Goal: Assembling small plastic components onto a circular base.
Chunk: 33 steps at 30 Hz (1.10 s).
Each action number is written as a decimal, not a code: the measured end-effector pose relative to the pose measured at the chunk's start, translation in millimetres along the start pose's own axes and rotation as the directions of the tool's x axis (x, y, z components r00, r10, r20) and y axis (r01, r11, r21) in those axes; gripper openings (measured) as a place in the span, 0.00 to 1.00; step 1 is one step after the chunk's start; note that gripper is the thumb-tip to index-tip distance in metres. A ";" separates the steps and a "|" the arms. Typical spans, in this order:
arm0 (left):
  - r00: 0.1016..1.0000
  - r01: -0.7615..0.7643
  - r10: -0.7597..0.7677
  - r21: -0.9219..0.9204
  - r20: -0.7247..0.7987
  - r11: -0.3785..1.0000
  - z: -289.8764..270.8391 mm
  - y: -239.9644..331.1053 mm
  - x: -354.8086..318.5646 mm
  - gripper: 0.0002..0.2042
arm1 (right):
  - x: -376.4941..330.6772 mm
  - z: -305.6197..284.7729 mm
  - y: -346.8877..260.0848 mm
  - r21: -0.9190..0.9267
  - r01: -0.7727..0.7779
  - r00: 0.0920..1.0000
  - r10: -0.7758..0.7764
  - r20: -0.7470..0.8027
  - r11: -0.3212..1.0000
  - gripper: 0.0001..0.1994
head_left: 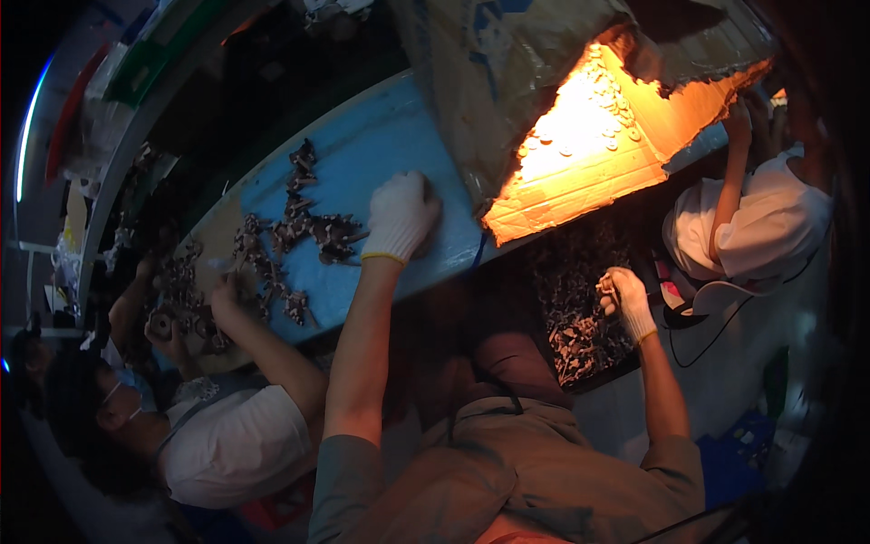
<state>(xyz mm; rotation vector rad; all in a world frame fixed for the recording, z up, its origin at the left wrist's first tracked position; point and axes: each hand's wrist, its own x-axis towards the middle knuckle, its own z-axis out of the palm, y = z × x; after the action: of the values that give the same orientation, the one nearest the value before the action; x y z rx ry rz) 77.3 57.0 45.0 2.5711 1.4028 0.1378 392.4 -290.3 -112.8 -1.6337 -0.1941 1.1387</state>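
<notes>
My left hand [401,216], in a white knit glove, rests over the blue tabletop [390,118] with its fingers curled closed. Whatever it may grip is hidden beneath the glove. Just left of it lie branching clusters of small brown parts [313,227]. Lower right, my gloved right hand [625,304] is raised over a dark container full of small brown pieces [580,340]. Its fingers are bent together; a small piece may be between them, but I cannot make it out.
A torn cardboard box [562,195], brightly lit inside and holding small round discs, stands at the table's right. To my left a masked co-worker [227,444] reaches over the parts with bare hands. Another person in white [752,218] sits at the far right.
</notes>
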 end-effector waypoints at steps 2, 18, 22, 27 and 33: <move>0.994 0.000 -0.008 -0.078 -0.109 0.997 -12.0 -2.6 -10.4 0.17 | -29.1 27.5 -7.8 0.132 -0.103 0.983 0.080 0.167 0.986 0.22; 0.958 -0.090 -0.059 -0.489 -0.280 0.868 11.4 -40.2 -80.6 0.16 | -65.2 327.9 -126.1 -0.438 0.737 0.668 -0.657 0.351 0.515 0.24; 0.966 -0.118 -0.033 -0.552 -0.256 0.825 12.2 -46.1 -78.3 0.16 | -57.4 351.3 -152.8 -0.662 0.722 0.637 -0.566 0.523 0.201 0.27; 0.956 -0.112 -0.130 -0.735 -0.264 0.669 15.0 -53.8 -92.3 0.19 | -77.7 375.3 -185.5 -0.720 0.661 0.658 -0.296 0.692 -0.213 0.18; 0.908 -0.230 -0.358 -0.973 -0.219 0.010 -2.0 -31.4 -70.0 0.19 | -66.1 385.2 -179.4 -0.608 0.623 0.532 -0.303 0.791 -0.492 0.11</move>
<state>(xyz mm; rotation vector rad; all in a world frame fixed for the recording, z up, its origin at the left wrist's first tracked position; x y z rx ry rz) 13.2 15.0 41.1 1.1354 0.8237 1.2674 142.6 -3.8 88.3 -2.0227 -2.4443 -0.0058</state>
